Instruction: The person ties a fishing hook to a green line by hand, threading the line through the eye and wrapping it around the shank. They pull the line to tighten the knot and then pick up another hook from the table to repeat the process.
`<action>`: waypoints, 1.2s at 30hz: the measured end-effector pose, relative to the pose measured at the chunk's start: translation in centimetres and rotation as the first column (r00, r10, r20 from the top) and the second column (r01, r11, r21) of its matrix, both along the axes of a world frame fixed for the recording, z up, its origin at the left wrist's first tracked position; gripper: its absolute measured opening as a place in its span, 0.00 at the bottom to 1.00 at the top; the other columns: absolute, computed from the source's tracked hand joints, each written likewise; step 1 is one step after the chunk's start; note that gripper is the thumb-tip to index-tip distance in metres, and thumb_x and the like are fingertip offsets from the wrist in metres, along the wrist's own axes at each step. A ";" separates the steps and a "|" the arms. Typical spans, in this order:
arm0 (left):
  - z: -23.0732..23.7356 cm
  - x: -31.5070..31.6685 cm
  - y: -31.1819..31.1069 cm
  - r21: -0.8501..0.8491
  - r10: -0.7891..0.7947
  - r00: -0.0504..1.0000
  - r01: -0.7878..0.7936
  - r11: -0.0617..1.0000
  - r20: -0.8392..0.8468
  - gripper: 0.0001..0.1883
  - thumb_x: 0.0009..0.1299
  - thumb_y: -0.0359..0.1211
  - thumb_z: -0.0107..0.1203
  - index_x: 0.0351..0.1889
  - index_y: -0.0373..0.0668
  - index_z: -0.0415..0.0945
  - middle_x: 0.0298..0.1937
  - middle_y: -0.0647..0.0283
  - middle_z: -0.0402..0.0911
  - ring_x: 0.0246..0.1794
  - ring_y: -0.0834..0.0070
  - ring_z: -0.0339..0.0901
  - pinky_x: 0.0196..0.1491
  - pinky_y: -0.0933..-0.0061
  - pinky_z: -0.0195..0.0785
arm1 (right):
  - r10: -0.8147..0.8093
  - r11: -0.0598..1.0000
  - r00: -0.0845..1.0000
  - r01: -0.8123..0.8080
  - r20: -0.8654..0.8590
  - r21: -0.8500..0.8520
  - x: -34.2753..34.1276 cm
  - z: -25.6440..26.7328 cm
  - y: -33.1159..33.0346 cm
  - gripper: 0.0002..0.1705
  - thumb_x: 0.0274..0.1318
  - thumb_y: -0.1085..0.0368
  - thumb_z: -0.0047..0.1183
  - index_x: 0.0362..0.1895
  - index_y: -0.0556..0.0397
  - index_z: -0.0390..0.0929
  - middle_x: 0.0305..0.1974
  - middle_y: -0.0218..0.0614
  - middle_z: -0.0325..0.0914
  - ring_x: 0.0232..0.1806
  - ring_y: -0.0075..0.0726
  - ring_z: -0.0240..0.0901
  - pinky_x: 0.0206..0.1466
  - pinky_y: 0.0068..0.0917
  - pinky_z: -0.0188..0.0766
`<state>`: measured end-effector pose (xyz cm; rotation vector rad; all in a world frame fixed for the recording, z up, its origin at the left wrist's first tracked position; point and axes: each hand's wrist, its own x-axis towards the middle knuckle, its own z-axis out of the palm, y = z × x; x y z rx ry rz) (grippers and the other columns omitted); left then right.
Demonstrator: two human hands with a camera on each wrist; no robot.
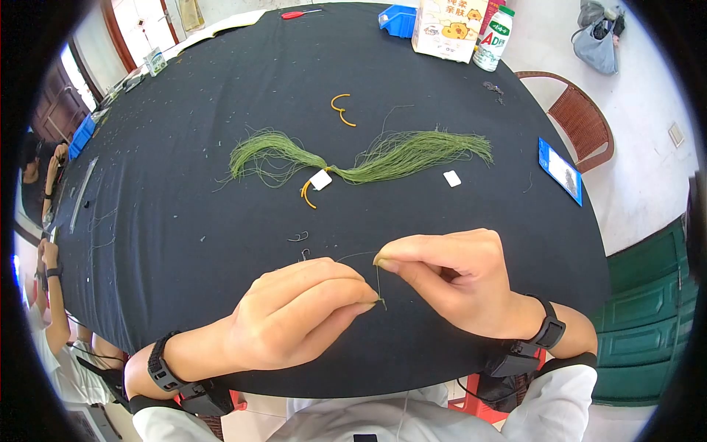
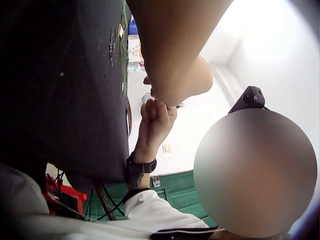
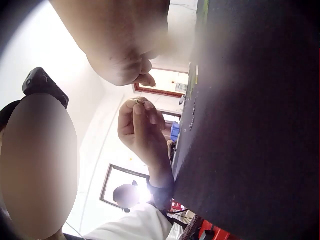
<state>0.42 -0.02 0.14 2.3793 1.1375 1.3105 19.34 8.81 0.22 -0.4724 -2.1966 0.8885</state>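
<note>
The left hand (image 1: pixel 298 313) pinches a small thing with a green tuft (image 1: pixel 381 301) between thumb and fingertips; what it is made of is mostly hidden. Up and to its right, the right hand (image 1: pixel 456 276) pinches a thin thread (image 1: pixel 378 276) that runs down to the left fingertips. A loose strand arcs leftward from the right fingertips. In the right wrist view the left hand (image 3: pixel 142 130) holds something tiny at its fingertips. The left wrist view shows the right hand (image 2: pixel 157 120) with curled fingers.
Beyond the hands lie a tied green thread bundle (image 1: pixel 412 155), a white tag (image 1: pixel 320 180), yellow curved pieces (image 1: pixel 342 110) and small dark hooks (image 1: pixel 298 237). A blue packet (image 1: pixel 560 172) is at the right edge; a box (image 1: pixel 448 29), bottle (image 1: pixel 493 40) and blue bin (image 1: pixel 398 21) stand far back.
</note>
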 end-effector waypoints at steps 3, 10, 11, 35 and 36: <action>0.0 0.1 0.0 0.000 0.004 1.000 -0.004 1.000 0.007 0.11 0.52 0.17 0.61 0.34 0.33 0.77 0.31 0.54 0.79 0.25 0.70 0.77 0.25 0.77 0.69 | 0.003 1.000 1.000 -0.002 0.013 -0.017 0.1 0.0 0.0 0.07 0.50 0.76 0.56 0.35 0.56 0.82 0.23 0.34 0.80 0.16 0.17 0.67 0.19 0.15 0.59; 0.1 0.0 0.0 0.022 0.005 1.000 -0.004 1.000 -0.007 0.11 0.52 0.16 0.60 0.34 0.32 0.77 0.31 0.54 0.79 0.25 0.70 0.77 0.24 0.77 0.68 | 0.013 0.991 1.000 -0.010 0.023 -0.130 0.0 0.1 -0.2 0.06 0.52 0.75 0.56 0.36 0.56 0.82 0.15 0.27 0.71 0.14 0.12 0.55 0.17 0.16 0.49; 0.2 0.0 -0.1 0.020 0.006 1.000 -0.006 1.000 -0.005 0.11 0.52 0.16 0.60 0.34 0.32 0.77 0.30 0.54 0.79 0.25 0.70 0.77 0.24 0.77 0.68 | 0.029 0.984 0.999 -0.022 0.037 -0.175 0.0 0.2 -0.2 0.06 0.53 0.74 0.56 0.36 0.56 0.82 0.14 0.26 0.69 0.14 0.11 0.54 0.17 0.16 0.47; 0.2 0.0 -0.2 -0.032 0.097 0.992 -0.094 0.995 0.085 0.11 0.52 0.15 0.59 0.34 0.32 0.76 0.29 0.58 0.79 0.23 0.73 0.76 0.23 0.79 0.68 | 0.255 0.687 0.967 -0.197 -0.022 -0.699 0.2 1.1 0.0 0.06 0.58 0.71 0.54 0.37 0.59 0.79 0.15 0.18 0.65 0.17 0.08 0.49 0.21 0.15 0.41; 0.2 0.0 -0.1 -0.034 0.100 0.991 -0.097 0.995 0.090 0.11 0.53 0.15 0.59 0.34 0.32 0.76 0.29 0.58 0.79 0.22 0.74 0.75 0.23 0.79 0.67 | 0.249 0.686 0.968 -0.195 -0.025 -0.701 0.2 1.1 0.0 0.06 0.57 0.71 0.54 0.38 0.59 0.79 0.15 0.18 0.65 0.17 0.08 0.48 0.21 0.16 0.41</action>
